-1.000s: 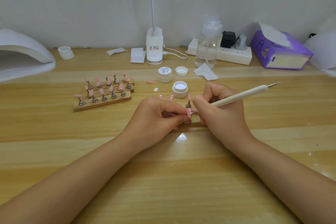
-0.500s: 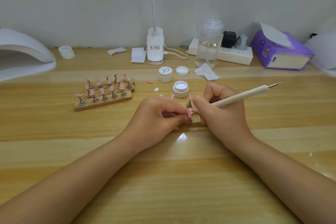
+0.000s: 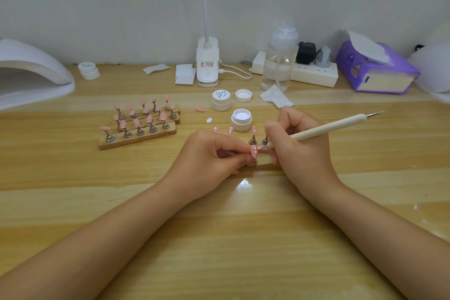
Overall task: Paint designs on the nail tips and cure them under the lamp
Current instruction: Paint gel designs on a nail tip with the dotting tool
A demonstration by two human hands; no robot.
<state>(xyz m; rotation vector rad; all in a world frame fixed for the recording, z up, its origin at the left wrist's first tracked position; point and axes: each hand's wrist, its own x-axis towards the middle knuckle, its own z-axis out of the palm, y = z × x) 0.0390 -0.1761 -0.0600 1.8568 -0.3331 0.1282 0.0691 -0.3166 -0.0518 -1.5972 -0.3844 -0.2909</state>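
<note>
— Hidden or cut off?
— Curing lamp clipped by the left edge. White object at far right cut off too, not identifiable. Stand under the held tip buried in the left hand; only a thin stem shows between the fingers. Working end of the dotting tool mostly covered by the right hand; far metal point sticking up to the right. Labels on the closed jar too small to read.
— Grip?
— Left fingers curled and pinching the stem of the pink nail tip. Right fingers clamped round the tool, pen-style.
— And the tip itself?
— Held above the counter, between both hands, just in front of the open jar of white gel. Glossy pink, a few white dots on it, tool end touching or just beside its upper edge. More pink tips on the wooden holders to the left, plain as far as can be seen. Two dotted tips peeking out behind the left knuckles.
</note>
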